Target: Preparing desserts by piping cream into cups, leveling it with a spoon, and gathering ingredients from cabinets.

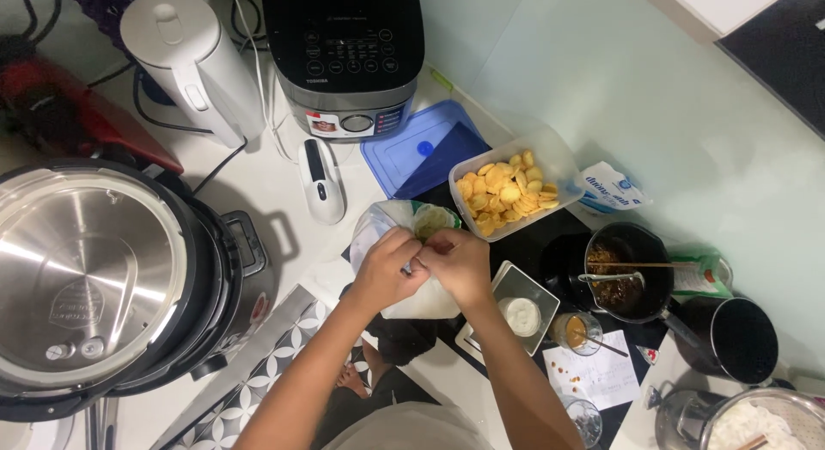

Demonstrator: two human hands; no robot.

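Note:
Both of my hands meet over a white plastic bag [391, 222] at the middle of the counter. My left hand [387, 268] and my right hand [460, 263] pinch the bag's top edge between their fingertips. Something pale green and round [432, 220] shows inside the bag's mouth. Just beyond the bag stands a clear tub of round yellow crackers [509, 192], with its blue lid [412, 147] lying beside it.
A large steel pressure cooker [94, 274] fills the left. A white kettle [193, 59] and a black rice cooker [344, 55] stand at the back. To the right are a black pot of brown food [627, 269], a small steel tray [522, 302], a glass [574, 331] and a dark mug [741, 338].

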